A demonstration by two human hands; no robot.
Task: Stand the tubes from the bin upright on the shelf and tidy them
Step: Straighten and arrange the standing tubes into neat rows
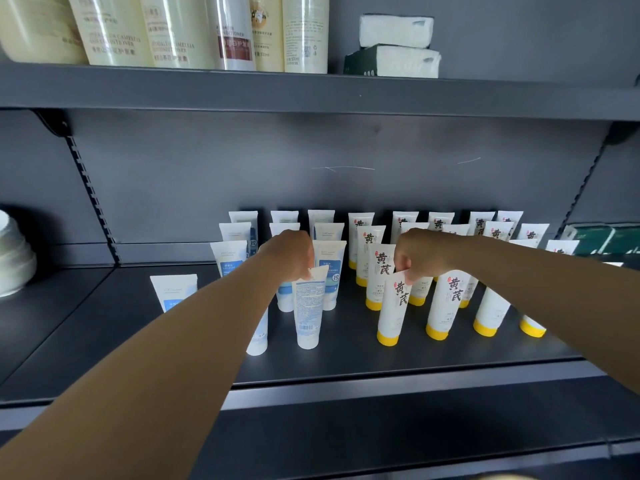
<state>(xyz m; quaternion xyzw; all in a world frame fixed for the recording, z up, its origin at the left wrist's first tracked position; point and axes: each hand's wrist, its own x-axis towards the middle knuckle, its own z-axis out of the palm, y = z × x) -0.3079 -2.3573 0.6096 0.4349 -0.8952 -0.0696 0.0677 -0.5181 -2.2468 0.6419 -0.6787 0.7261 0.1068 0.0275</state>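
A dark grey shelf (346,362) against a grey back wall (242,168) carries upright tubes. Left hand (289,256) pinches a blue tube (308,310) near the front edge; right hand (419,252) pinches a yellow-capped tube (393,306).

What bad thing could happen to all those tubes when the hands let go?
1. The left hand pinches the top of a white-capped tube that stands on its small cap. Let go crooked, it might tip over.
2. The right hand holds a yellow-capped tube that leans a little. It could fall against the close-packed yellow-capped row and topple some like dominoes.
3. Both forearms cross over standing tubes, so pulling back low might knock one down.
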